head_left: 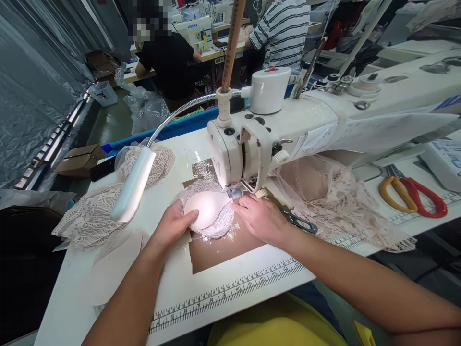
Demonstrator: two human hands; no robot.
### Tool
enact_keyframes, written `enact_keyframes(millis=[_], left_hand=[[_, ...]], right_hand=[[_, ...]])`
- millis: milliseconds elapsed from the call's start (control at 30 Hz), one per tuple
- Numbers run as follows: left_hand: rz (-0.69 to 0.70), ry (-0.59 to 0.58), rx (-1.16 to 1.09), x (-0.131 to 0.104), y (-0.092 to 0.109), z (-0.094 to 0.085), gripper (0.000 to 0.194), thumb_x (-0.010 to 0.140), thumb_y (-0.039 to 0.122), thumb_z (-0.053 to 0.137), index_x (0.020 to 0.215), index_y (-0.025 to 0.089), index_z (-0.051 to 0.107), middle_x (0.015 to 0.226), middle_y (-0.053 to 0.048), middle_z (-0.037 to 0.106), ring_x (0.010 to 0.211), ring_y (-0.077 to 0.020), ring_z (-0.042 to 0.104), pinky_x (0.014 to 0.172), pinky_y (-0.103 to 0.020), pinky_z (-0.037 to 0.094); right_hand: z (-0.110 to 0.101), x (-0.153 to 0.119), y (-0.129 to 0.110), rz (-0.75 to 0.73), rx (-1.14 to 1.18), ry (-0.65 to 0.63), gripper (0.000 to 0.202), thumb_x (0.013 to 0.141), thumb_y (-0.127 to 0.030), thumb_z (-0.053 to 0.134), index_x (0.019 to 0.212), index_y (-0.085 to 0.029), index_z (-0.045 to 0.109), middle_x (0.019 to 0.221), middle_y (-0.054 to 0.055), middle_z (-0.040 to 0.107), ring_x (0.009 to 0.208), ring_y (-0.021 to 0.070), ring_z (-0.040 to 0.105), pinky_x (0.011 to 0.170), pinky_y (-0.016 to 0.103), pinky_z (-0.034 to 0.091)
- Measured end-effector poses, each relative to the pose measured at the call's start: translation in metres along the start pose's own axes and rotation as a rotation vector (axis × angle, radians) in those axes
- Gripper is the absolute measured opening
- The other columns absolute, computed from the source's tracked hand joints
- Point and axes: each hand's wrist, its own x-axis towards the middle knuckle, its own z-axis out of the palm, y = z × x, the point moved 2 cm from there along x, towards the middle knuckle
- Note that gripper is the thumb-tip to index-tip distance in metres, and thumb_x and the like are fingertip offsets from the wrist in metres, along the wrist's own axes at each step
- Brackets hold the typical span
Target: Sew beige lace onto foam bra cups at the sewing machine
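Note:
A pale padded bra cup (204,210) lies on a piece of white lace (220,228) under the head of a sewing machine (230,149). My left hand (173,220) grips the cup's left edge, thumb on top and the other fingers beneath the lace. The narrow tip of the cup reaches the presser foot (236,193). Close to the foot on the right, my right hand (260,216) presses its bent fingertips on the edge of the work; whether they pinch the lace is hidden. Thread snips (298,221) lie just beyond my right wrist.
Lace pieces (90,216) and pale cups (117,262) are stacked at the left, below a lamp (133,185) on a bendable neck. Beige lace (334,206) and scissors with red and yellow handles (413,196) lie right. A printed ruler (223,293) runs along the front edge. Two people sit beyond.

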Motion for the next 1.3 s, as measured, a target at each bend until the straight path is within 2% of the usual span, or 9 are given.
enact_keyframes(millis=[200,300,367,433,533,633,833,1000,1300], left_hand=[[-0.001,-0.081,0.234,-0.003,0.005,-0.014,0.041,0.074,0.039,0.07,0.108,0.017,0.064,0.096,-0.008,0.069,0.093,-0.0258,0.063,0.08,-0.032,0.046],[-0.022,-0.058,0.432,-0.011,0.012,-0.024,0.027,0.072,0.045,0.069,0.075,0.018,0.066,0.066,-0.002,0.063,0.062,-0.0193,0.058,0.056,-0.025,0.039],[-0.032,-0.011,0.645,-0.021,0.021,-0.03,0.036,0.073,0.05,0.066,0.056,0.019,0.057,0.051,0.001,0.053,0.048,-0.0154,0.047,0.047,-0.024,0.028],[-0.023,0.009,0.871,-0.034,0.033,-0.032,0.043,0.076,0.053,0.06,0.051,0.02,0.052,0.047,0.0,0.049,0.043,-0.0148,0.043,0.045,-0.025,0.023],[0.086,-0.032,1.078,-0.051,0.05,-0.026,0.037,0.082,0.05,0.054,0.06,0.021,0.057,0.053,-0.001,0.055,0.047,-0.0162,0.048,0.045,-0.025,0.025],[0.337,-0.1,1.092,-0.054,0.061,-0.009,0.023,0.088,0.039,0.048,0.084,0.023,0.063,0.075,-0.004,0.063,0.066,-0.0189,0.056,0.056,-0.025,0.037],[0.777,-0.304,1.053,-0.009,0.045,0.035,0.031,0.092,0.019,0.037,0.107,0.018,0.064,0.109,-0.012,0.065,0.097,-0.0238,0.057,0.083,-0.035,0.044],[0.832,-0.48,1.058,0.024,0.015,0.044,0.035,0.092,0.021,0.041,0.122,0.02,0.06,0.126,-0.012,0.061,0.112,-0.0276,0.054,0.093,-0.042,0.041],[0.871,-0.341,1.224,0.02,0.003,0.046,0.036,0.093,0.026,0.043,0.126,0.018,0.057,0.13,-0.009,0.059,0.104,-0.0257,0.055,0.088,-0.042,0.045]], right_hand=[[-0.001,0.003,0.001,0.052,0.03,0.017,0.038,0.082,-0.007,0.045,0.113,-0.017,0.064,0.082,0.006,0.061,0.069,0.0176,0.048,0.06,0.032,0.03],[0.0,0.0,0.004,0.043,0.057,0.066,0.035,0.085,-0.009,0.044,0.112,-0.016,0.065,0.08,0.006,0.061,0.068,0.0171,0.048,0.059,0.031,0.03],[0.001,-0.002,0.007,0.034,0.085,0.112,0.033,0.087,-0.011,0.043,0.11,-0.016,0.066,0.081,0.005,0.062,0.069,0.0169,0.049,0.062,0.031,0.032],[0.003,-0.004,0.01,0.029,0.114,0.159,0.032,0.088,-0.011,0.042,0.109,-0.016,0.066,0.084,0.005,0.063,0.071,0.0165,0.049,0.066,0.03,0.034],[0.004,-0.005,0.012,0.024,0.143,0.195,0.031,0.088,-0.011,0.043,0.109,-0.017,0.065,0.086,0.004,0.063,0.072,0.016,0.049,0.068,0.03,0.035],[0.004,-0.006,0.01,-0.024,0.174,0.176,0.031,0.088,-0.011,0.044,0.11,-0.018,0.065,0.087,0.004,0.062,0.073,0.0156,0.049,0.067,0.029,0.034],[0.002,-0.005,0.004,-0.077,0.134,0.076,0.025,0.088,-0.012,0.046,0.1,-0.018,0.067,0.087,0.005,0.059,0.078,0.0173,0.046,0.068,0.03,0.032],[0.001,-0.006,0.003,-0.113,0.11,0.061,0.031,0.079,-0.006,0.049,0.105,-0.018,0.064,0.093,0.005,0.058,0.082,0.0182,0.045,0.071,0.031,0.03],[0.002,-0.004,0.004,-0.067,0.091,0.069,0.026,0.085,-0.007,0.045,0.095,-0.018,0.066,0.082,0.004,0.055,0.069,0.0156,0.038,0.06,0.03,0.024]])
